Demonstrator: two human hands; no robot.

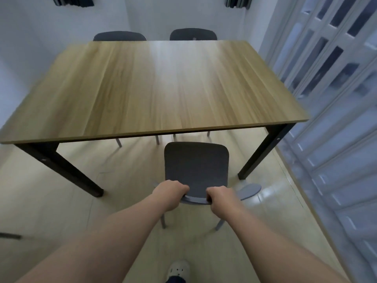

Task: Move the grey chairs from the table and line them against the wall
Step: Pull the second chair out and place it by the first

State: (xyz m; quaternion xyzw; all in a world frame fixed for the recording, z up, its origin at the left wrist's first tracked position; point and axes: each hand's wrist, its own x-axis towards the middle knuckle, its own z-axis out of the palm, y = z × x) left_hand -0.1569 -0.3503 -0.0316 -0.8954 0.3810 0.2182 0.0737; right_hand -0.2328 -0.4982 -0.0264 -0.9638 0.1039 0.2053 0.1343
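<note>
Figure: A wooden bench (155, 84) on black legs filled the middle of the frame. At its far edge stood the far left chair (120, 36) and the far right chair (193, 34), both grey, with the white wall (163, 15) behind them. A white slatted partition (336, 99) ran down the right side, near the bench's right front leg (263, 152). The near chair (195, 166), also grey, stood on the floor (71, 201) at lower centre, its seat just short of the bench's near edge. The left hand (170, 194) and right hand (221, 198) gripped the top of its backrest, fingers (182, 188) clamped over the rim and forearms extended. A white shoe (179, 267) showed at the bottom edge.
</note>
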